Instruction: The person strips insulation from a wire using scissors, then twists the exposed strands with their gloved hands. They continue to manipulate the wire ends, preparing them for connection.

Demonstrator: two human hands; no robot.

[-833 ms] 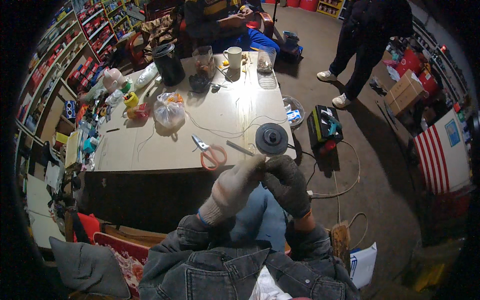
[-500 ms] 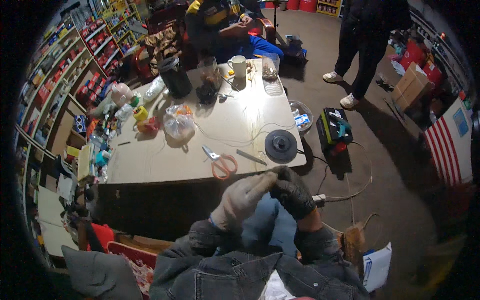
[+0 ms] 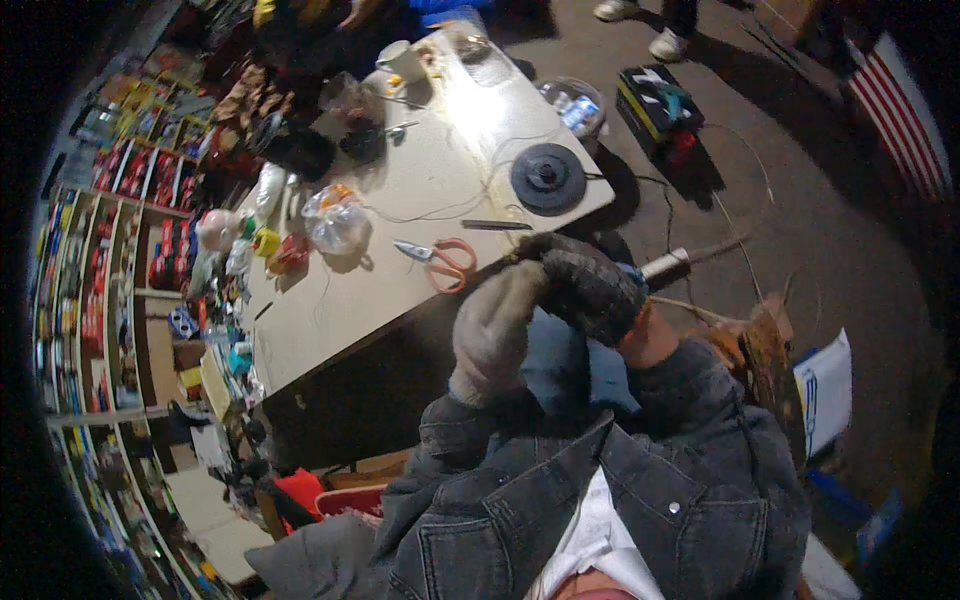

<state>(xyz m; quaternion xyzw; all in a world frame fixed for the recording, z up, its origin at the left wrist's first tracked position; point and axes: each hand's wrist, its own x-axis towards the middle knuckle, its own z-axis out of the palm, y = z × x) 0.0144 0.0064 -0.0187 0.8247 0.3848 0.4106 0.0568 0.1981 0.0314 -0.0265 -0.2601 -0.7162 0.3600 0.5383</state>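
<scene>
It looks like a hardware shop or a workshop; which one is unclear. Shelving [image 3: 115, 415] packed with small boxed goods lines the left side. On the table [image 3: 340, 320], orange-handled scissors [image 3: 430, 255] and a dark flat bar [image 3: 497, 225] lie by the near edge. A dark case [image 3: 640, 112] and loose cable [image 3: 741, 238] lie on the brownish floor [image 3: 850, 260].

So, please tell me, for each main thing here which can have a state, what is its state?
Left hand, gloved, curled.
Right hand, gloved, curled; anything pinched is hidden.
Scissors, lying flat, untouched; open or closed, unclear.
Plastic bag, filled; tied or not, unclear.
White mug, standing upright.
Black round disc, lying flat.
Dark bar, lying flat, untouched.
</scene>
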